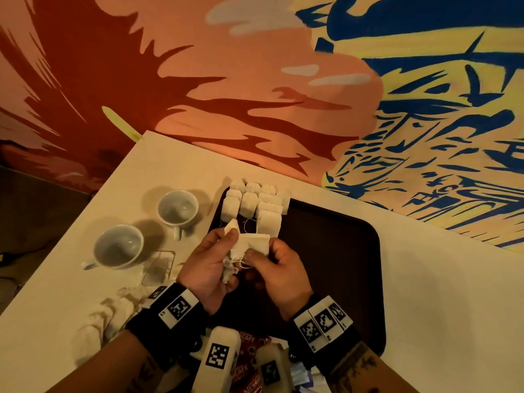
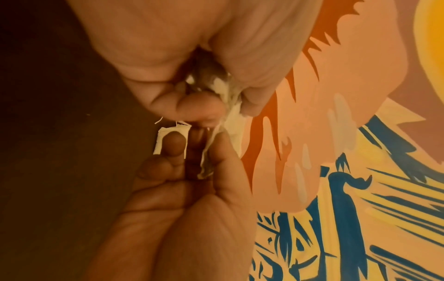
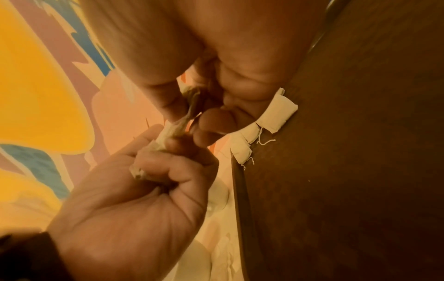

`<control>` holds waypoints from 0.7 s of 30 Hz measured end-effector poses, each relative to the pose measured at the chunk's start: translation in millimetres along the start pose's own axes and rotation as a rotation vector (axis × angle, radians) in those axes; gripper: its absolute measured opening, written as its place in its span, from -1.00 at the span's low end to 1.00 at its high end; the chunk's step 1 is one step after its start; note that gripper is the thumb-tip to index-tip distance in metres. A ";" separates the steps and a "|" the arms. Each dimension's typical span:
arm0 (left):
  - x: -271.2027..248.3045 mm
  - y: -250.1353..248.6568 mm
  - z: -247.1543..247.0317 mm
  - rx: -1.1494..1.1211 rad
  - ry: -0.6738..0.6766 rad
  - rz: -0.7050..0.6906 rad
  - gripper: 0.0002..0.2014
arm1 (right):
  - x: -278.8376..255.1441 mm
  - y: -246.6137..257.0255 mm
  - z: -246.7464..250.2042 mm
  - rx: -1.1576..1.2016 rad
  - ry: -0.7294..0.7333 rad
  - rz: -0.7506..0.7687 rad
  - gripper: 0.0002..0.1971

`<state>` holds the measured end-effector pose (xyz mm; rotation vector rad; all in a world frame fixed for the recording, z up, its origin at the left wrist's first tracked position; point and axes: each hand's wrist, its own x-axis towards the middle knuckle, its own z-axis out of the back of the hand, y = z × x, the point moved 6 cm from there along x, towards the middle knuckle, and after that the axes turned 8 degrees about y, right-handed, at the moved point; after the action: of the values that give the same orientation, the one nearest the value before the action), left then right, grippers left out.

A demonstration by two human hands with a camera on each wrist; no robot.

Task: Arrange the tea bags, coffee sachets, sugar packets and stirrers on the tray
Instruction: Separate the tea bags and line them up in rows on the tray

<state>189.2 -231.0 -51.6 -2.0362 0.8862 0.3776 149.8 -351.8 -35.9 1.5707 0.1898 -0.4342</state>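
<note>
I am holding a small bunch of loose tea bags (image 1: pixel 249 246) over the dark brown tray (image 1: pixel 340 251), at the centre of the head view. My left hand (image 1: pixel 211 268) is curling around the crumpled ones, with one bag's corner poking up past my fingers, while my right hand (image 1: pixel 279 268) is pinching a flat bag between thumb and fingertips — the two hands are touching at the bags, with thin white strings dangling between them. Just above my hands, at the tray's upper left corner, more tea bags (image 1: pixel 255 205) are lying in neat overlapping rows, a few hanging over the rim. Left of the tray on the pale desk (image 1: pixel 439 279), two white cups (image 1: pixel 147 231) are standing with a clear wrapper (image 1: pixel 158 268) below them and a heap of further bags (image 1: pixel 113 316) at the lower left. At the bottom edge, between my wrists, red coffee sachets (image 1: pixel 249 361) are showing — partly hidden by the wrist cameras.
</note>
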 end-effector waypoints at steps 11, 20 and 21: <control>2.3 -1.3 13.9 -0.095 -0.078 -0.025 -0.92 | 3.0 1.5 5.1 0.170 -0.124 0.000 -0.88; -2.9 -8.2 4.3 0.171 0.004 -0.109 -0.78 | 3.6 -1.7 9.3 0.142 -0.241 0.059 -0.82; -3.5 -5.9 -2.2 0.184 0.031 -0.109 -0.78 | 1.4 -3.5 11.5 0.146 -0.246 0.060 -0.83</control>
<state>190.8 -229.0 -44.9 -1.9148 0.7938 0.1978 147.9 -363.1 -39.6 1.6445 -0.0791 -0.5997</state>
